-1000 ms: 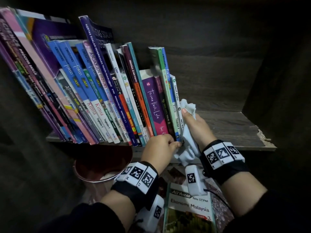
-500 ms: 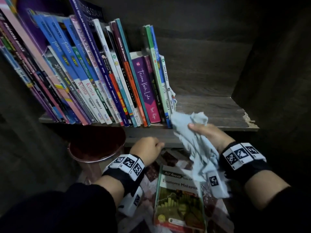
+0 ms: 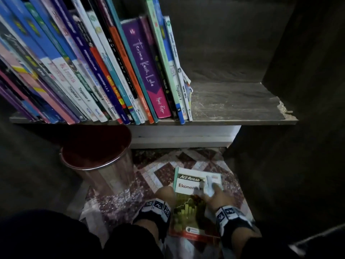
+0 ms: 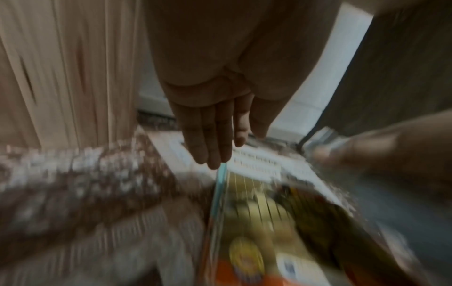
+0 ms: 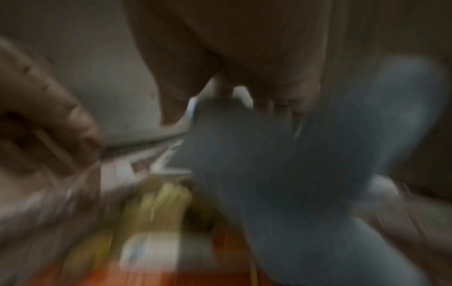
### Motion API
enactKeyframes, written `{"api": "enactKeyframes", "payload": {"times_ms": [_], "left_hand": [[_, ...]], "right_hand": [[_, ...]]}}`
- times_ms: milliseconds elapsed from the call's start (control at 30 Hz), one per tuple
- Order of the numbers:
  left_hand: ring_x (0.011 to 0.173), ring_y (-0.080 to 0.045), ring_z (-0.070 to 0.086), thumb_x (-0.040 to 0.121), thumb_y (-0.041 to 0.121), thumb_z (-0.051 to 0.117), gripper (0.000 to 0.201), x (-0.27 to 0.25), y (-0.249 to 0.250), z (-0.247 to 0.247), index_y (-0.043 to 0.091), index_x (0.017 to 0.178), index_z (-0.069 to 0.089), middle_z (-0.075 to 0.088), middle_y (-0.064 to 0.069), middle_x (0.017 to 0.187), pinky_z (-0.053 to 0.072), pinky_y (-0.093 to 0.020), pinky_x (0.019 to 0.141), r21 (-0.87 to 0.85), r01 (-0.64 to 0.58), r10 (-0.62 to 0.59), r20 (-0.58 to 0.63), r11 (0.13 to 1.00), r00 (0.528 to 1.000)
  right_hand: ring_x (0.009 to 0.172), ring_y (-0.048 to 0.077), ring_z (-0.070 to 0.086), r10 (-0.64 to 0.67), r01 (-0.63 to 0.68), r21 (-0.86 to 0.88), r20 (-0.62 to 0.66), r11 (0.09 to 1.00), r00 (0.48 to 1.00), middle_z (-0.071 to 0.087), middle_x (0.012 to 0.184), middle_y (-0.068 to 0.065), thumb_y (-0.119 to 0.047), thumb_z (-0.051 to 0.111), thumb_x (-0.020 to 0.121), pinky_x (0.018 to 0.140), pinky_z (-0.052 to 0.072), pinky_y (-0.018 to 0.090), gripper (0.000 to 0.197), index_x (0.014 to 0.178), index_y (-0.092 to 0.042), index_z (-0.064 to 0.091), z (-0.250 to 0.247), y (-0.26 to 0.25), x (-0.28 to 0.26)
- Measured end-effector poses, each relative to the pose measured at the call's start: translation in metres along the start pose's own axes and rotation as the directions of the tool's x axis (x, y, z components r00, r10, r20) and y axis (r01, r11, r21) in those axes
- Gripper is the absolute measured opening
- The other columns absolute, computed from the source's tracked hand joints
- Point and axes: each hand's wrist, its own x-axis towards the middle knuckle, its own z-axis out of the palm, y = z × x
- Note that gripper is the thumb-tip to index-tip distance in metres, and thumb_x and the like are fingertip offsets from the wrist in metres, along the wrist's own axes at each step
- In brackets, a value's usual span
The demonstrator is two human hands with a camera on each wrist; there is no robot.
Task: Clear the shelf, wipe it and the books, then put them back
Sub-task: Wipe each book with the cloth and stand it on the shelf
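Pinching a pale blue cloth [image 3: 209, 186], right hand [image 3: 214, 198] wipes the green-and-white paperback [image 3: 188, 208]; flat-fingered left hand [image 3: 165, 193] steadies its edge.

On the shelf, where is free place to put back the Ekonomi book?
The shelf is bare right of the last leaning book, up to the side wall. Left of that, books stand packed.

The head camera is looking steeply down past the shelf's front edge [image 3: 242, 122], while both blurred wrist cameras are hovering close, sharing the Ekonomi book [image 3: 188, 212] on the floor.
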Motion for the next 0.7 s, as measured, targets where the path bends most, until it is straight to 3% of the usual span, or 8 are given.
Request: {"api": "enactKeyframes", "payload": {"times_ms": [100,200,333,433,533,600,633,700], "left_hand": [[0.116,-0.03,0.056,0.098,0.022,0.043,0.032,0.008,0.0,0.03,0.006,0.12,0.059,0.06,-0.012,0.124,0.047,-0.036,0.097,-0.032,0.075,-0.073,0.052,0.997,0.996],[0.116,-0.026,0.056,0.092,0.033,0.048,0.039,0.012,0.001,0.051,0.014,0.126,0.052,0.058,-0.008,0.129,0.046,-0.034,0.098,-0.077,0.083,-0.074,0.114,0.994,0.991],[0.116,-0.025,0.058,0.096,0.023,0.045,0.029,0.012,0.014,0.068,0.013,0.12,0.056,0.061,-0.007,0.126,0.045,-0.034,0.096,-0.022,0.16,-0.158,0.067,0.987,0.985],[0.125,-0.024,0.052,0.097,0.018,0.045,0.044,0.013,0.023,0.072,0.008,0.139,0.038,0.053,-0.01,0.137,0.039,-0.034,0.102,-0.069,0.218,-0.22,-0.009,0.973,0.976],[0.109,-0.025,0.061,0.085,0.034,0.061,0.042,0.014,0.016,0.068,0.01,0.119,0.058,0.063,-0.009,0.121,0.05,-0.031,0.092,-0.256,0.281,-0.273,0.067,0.925,0.96],[0.095,-0.023,0.065,0.067,0.045,0.071,0.048,0.017,0.011,0.074,0.014,0.103,0.065,0.069,-0.007,0.106,0.053,-0.03,0.085,-0.475,0.23,-0.204,0.107,0.849,0.973],[0.095,-0.022,0.063,0.067,0.043,0.072,0.044,0.017,0.011,0.076,0.018,0.101,0.064,0.068,-0.006,0.105,0.051,-0.029,0.088,-0.537,0.192,-0.162,0.103,0.822,0.981],[0.111,-0.023,0.056,0.089,0.03,0.062,0.041,0.006,0.021,0.075,0.016,0.125,0.05,0.06,-0.007,0.123,0.041,-0.023,0.097,-0.548,0.096,-0.064,0.077,0.831,0.995]], "right_hand": [[0.133,0.039,0.031,0.035,-0.012,-0.187,0.12,0.982,0.992,0.021,0.149,0.013,-0.054,0.057,0.083,0.106,0.037,0.05,0.068,0.141,-0.043,0.024,0.042,0.026,0.004],[0.145,0.04,0.001,0.104,-0.069,-0.206,0.168,0.976,0.98,-0.007,0.158,0.011,-0.047,0.05,0.093,0.116,0.015,0.055,0.072,0.149,-0.045,0.004,0.062,0.042,0.008],[0.145,0.038,0.007,0.068,-0.039,-0.196,0.143,0.98,0.987,-0.002,0.159,0.015,-0.044,0.048,0.094,0.118,0.016,0.05,0.076,0.152,-0.035,-0.001,0.071,0.05,0.014],[0.145,0.036,0.003,0.085,-0.063,-0.176,0.119,0.982,0.989,-0.008,0.159,0.008,-0.044,0.043,0.095,0.115,0.017,0.053,0.072,0.149,-0.045,-0.004,0.069,0.049,0.012],[0.145,0.036,-0.001,0.066,-0.041,-0.177,0.139,0.983,0.988,-0.013,0.159,0.004,-0.047,0.039,0.095,0.114,0.018,0.055,0.069,0.146,-0.049,-0.007,0.068,0.056,0.013],[0.145,0.038,-0.005,0.043,-0.005,-0.207,0.176,0.978,0.983,-0.015,0.16,0.001,-0.054,0.033,0.092,0.115,0.013,0.058,0.066,0.147,-0.049,-0.004,0.074,0.065,0.022],[0.145,0.039,-0.007,0.023,0.026,-0.234,0.205,0.972,0.979,-0.016,0.16,0.001,-0.058,0.029,0.092,0.116,0.01,0.058,0.064,0.148,-0.047,0.001,0.079,0.069,0.027],[0.146,0.037,-0.008,-0.057,0.113,-0.247,0.223,0.963,0.973,-0.015,0.16,-0.001,-0.063,0.019,0.092,0.117,0.008,0.057,0.063,0.15,-0.042,0.005,0.086,0.068,0.02]]}}
